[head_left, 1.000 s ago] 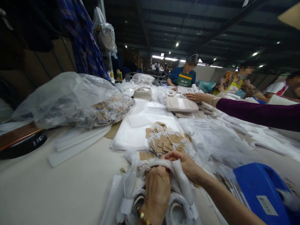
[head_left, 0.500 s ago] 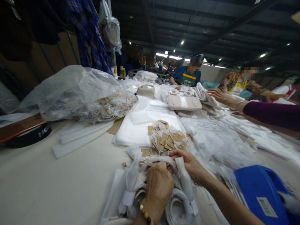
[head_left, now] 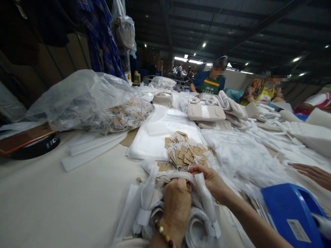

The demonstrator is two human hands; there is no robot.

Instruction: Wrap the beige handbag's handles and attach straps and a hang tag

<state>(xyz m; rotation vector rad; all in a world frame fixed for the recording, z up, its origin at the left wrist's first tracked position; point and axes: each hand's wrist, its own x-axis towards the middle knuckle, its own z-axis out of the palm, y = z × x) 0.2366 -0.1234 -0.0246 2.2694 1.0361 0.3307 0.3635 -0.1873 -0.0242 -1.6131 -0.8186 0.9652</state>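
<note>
A pale handbag with foam-wrapped straps (head_left: pixel 147 196) lies right before me, its rolled ends bundled in clear plastic and white foam. My left hand (head_left: pixel 177 199), with a beaded bracelet at the wrist, is curled closed over the middle of the bag, under the arch of a wrapped handle (head_left: pixel 178 175). Its fingertips are hidden. My right hand (head_left: pixel 208 181) comes in from the right, fingers pinched together at the far side of that handle; what they hold is too small to make out. Just beyond lies a heap of brown hang tags (head_left: pixel 186 153) with white strings.
White packing sheets (head_left: pixel 144 141) lie under the tags. A large plastic bag of tags (head_left: pixel 103 103) is at left; finished pale handbags (head_left: pixel 206 112) are stacked ahead. At right are a blue plastic holder (head_left: pixel 289 210) and a co-worker's hand (head_left: pixel 315 174). Two people work across the table.
The co-worker's arm in the purple sleeve has drawn back; only a hand shows lower at the right edge. My own hands have barely moved. The view has shifted slightly.
</note>
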